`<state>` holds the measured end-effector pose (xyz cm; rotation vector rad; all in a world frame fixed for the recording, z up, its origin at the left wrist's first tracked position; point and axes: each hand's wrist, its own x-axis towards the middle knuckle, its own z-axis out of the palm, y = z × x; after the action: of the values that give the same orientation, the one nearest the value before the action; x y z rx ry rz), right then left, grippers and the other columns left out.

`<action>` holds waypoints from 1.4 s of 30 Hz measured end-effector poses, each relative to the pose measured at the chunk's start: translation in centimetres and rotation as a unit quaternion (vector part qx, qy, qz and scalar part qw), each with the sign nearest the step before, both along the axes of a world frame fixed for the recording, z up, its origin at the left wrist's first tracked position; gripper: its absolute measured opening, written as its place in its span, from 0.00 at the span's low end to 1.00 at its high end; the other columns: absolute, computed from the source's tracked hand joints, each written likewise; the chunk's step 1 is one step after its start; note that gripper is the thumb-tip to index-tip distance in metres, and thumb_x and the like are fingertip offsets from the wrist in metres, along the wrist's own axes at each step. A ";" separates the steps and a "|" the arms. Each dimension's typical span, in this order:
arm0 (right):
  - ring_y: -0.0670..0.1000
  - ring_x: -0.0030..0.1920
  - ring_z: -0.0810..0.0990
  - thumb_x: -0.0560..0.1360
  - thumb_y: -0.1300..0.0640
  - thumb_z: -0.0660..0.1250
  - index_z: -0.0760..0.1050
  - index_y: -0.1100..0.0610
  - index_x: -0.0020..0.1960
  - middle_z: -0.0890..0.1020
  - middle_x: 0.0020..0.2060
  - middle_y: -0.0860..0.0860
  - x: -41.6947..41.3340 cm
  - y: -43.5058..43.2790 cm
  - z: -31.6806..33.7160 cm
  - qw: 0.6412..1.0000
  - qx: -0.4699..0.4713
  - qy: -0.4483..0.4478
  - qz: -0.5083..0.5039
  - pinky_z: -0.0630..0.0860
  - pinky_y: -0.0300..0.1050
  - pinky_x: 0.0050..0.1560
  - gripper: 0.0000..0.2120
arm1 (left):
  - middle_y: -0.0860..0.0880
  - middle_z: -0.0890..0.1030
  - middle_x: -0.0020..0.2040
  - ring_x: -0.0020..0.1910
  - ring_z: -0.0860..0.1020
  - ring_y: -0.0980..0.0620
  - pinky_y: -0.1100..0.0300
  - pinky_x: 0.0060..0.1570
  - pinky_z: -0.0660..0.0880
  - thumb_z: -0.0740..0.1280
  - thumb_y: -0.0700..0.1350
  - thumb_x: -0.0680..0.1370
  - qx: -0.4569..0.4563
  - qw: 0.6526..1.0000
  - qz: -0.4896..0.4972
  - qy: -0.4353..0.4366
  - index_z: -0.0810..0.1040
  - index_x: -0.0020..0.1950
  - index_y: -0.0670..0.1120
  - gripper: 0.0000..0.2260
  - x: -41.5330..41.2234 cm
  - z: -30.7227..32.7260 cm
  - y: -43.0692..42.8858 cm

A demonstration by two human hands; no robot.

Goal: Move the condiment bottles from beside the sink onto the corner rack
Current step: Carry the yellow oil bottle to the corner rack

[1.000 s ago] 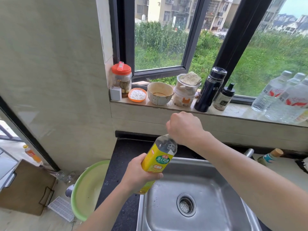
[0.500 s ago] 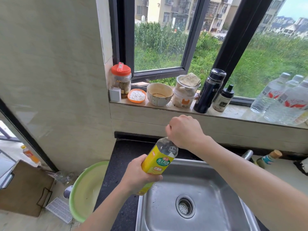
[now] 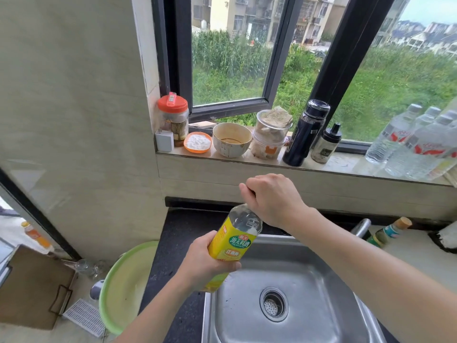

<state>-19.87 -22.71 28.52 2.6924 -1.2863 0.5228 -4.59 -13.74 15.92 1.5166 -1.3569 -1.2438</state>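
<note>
A clear bottle with a yellow label (image 3: 235, 240) is tilted above the left rim of the steel sink (image 3: 309, 280). My left hand (image 3: 205, 262) grips its lower body. My right hand (image 3: 274, 199) is curled over its top, and the cap is hidden under my fingers. A second condiment bottle with a tan cap (image 3: 389, 231) lies on the pale counter to the right of the sink. The corner rack is not in view.
The window sill (image 3: 346, 165) carries a red-lidded jar (image 3: 173, 117), a bowl (image 3: 232, 139), a black flask (image 3: 305, 132), a small dark-capped bottle (image 3: 326, 143) and several water bottles (image 3: 418, 142). A green basin (image 3: 123, 288) sits low at the left. The tap (image 3: 361, 227) stands behind the sink.
Both hands and the bottle have stayed in nearly the same place; my right hand shifted slightly on the bottle's top.
</note>
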 end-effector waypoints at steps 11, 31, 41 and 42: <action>0.50 0.30 0.75 0.77 0.42 0.59 0.78 0.54 0.38 0.78 0.31 0.46 -3.2 1.4 -1.2 0.997 0.027 -0.079 -0.005 0.73 0.44 0.31 0.19 | 0.50 0.85 0.46 0.44 0.83 0.53 0.55 0.46 0.81 0.82 0.47 0.60 0.023 0.995 -0.096 -0.010 0.81 0.50 0.54 0.22 -0.5 -1.1 -1.3; 0.49 0.32 0.77 0.75 0.41 0.60 0.78 0.53 0.37 0.78 0.32 0.47 -18.3 20.7 -2.1 0.945 0.006 -0.099 -0.312 0.71 0.43 0.31 0.18 | 0.51 0.85 0.41 0.36 0.80 0.59 0.58 0.42 0.79 0.82 0.46 0.58 0.023 0.921 -0.385 -0.049 0.81 0.48 0.52 0.21 -15.6 -1.0 6.5; 0.62 0.47 0.78 0.80 0.51 0.55 0.71 0.57 0.38 0.81 0.46 0.61 -24.0 36.6 -0.1 0.796 0.060 -0.027 -0.602 0.63 0.47 0.39 0.15 | 0.53 0.84 0.38 0.36 0.80 0.59 0.62 0.40 0.78 0.80 0.53 0.56 -0.052 0.883 -0.459 -0.084 0.80 0.46 0.51 0.22 -24.2 0.7 19.0; 0.62 0.50 0.77 0.80 0.52 0.55 0.72 0.57 0.40 0.80 0.49 0.61 -24.4 37.9 0.1 0.779 0.075 -0.025 -0.622 0.64 0.47 0.41 0.14 | 0.54 0.84 0.37 0.36 0.80 0.58 0.57 0.42 0.79 0.79 0.55 0.54 -0.059 0.883 -0.457 -0.087 0.79 0.46 0.51 0.24 -24.9 0.4 20.2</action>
<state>-44.30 15.18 28.58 1.2849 -2.6905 0.2707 -29.46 6.50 16.35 0.8914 -2.3665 -1.5268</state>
